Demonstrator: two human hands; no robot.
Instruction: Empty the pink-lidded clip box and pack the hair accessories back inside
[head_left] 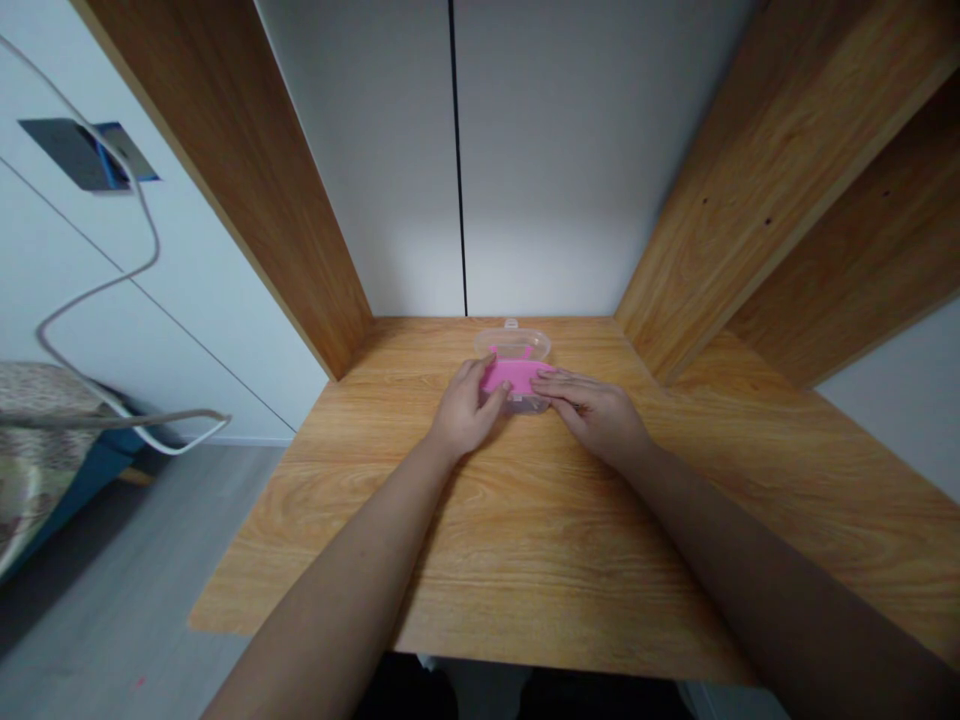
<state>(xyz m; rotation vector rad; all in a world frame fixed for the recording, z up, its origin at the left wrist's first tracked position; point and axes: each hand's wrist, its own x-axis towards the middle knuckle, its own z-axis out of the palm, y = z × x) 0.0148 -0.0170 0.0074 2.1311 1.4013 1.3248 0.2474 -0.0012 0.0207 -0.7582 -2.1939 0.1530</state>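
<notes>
While both forearms reach across the wooden desk (525,560), the left hand (463,408) sits at the left end of a pink insert (514,377), its thumb at the near side and its fingers at the far side; whether it grips or only steadies the piece, I cannot tell; the right hand (600,412) is unclenched, its fingers stretched out and laid over the right part of the pink; the insert sits in a clear case (529,405) near the back of the desk, between the hands, with the transparent lid (513,343) swung open on the far side; behind stands a white panel (540,200), flanked by wooden boards (300,200); at far left a pale cable (154,235) hangs in loops before a white wall (247,350)
</notes>
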